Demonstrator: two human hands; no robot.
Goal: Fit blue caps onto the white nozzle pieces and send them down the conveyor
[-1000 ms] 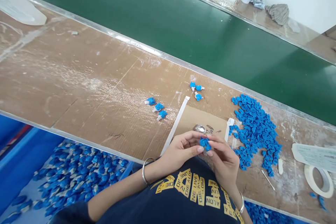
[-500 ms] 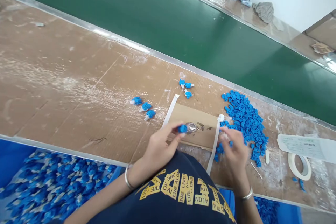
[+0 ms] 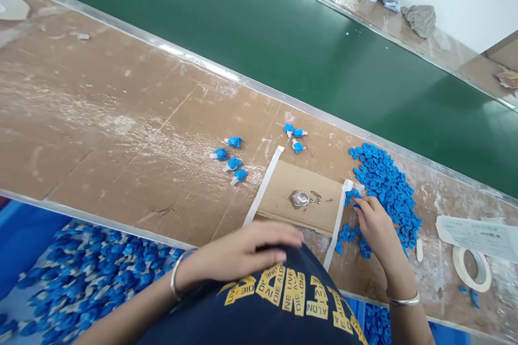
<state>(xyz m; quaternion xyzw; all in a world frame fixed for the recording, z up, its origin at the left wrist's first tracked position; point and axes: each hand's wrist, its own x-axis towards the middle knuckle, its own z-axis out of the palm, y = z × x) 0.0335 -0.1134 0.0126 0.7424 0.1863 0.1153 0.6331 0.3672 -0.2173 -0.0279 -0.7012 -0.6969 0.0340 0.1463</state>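
My left hand (image 3: 254, 250) is over the table's near edge, in front of my shirt. Its fingers are stretched out, thumb apart, with nothing in them. With thumb and fingertips pinched, my right hand (image 3: 378, 229) holds a small blue piece (image 3: 356, 205) at the left side of a heap of blue pieces (image 3: 386, 183). Between the hands lies a cardboard sheet (image 3: 279, 194), edged with white tape strips, bearing a glossy clear blob (image 3: 300, 199) and dark smears. Several blue pieces with white tabs (image 3: 233, 163) lie to its left, and three more (image 3: 298, 133) beyond it.
A green conveyor belt (image 3: 243, 38) runs behind the brown table. To the right are a roll of tape (image 3: 459, 267), a paper label sheet (image 3: 477, 234) and a white stick (image 3: 419, 250). Below the table edge, a blue bin (image 3: 24, 232) holds many blue-and-white pieces.
My left hand has let go of its blue piece and drawn back toward me. One more tabbed piece lies in the left group. My right hand has moved onto loose pieces beside the heap.
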